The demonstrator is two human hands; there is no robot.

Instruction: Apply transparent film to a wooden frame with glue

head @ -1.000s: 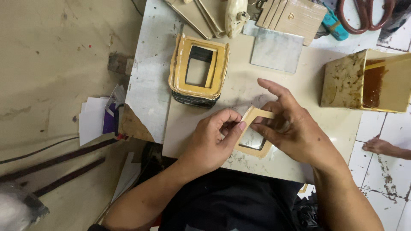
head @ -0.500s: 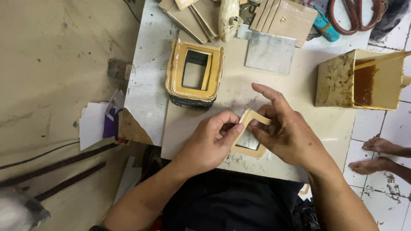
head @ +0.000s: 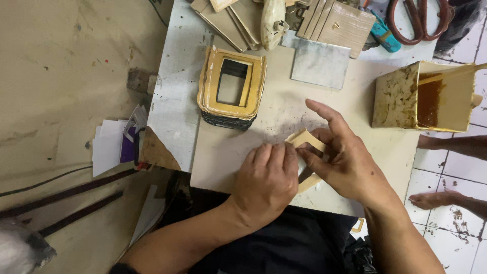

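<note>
A small tan rectangular frame piece (head: pixel 306 138) lies on the beige work board (head: pixel 228 152) near its front edge. My left hand (head: pixel 266 180) presses down on the frame's left side with closed fingers. On the frame's right side my right hand (head: pixel 345 157) pinches it between thumb and fingers, the index finger stretched out. Most of the frame is hidden under both hands.
A stack of similar tan frames (head: pixel 232 87) sits behind my hands. At the right stands a glue-stained box (head: pixel 423 96) with brown liquid and a stick. A grey tile (head: pixel 319 63), flat tan pieces (head: pixel 335 23) and scissors (head: pixel 416 20) lie at the back. Another person's bare feet (head: pixel 446 198) rest on the tiled floor.
My left hand has slid further over the frame, covering more of it. The right hand's grip has shifted slightly along the frame's edge.
</note>
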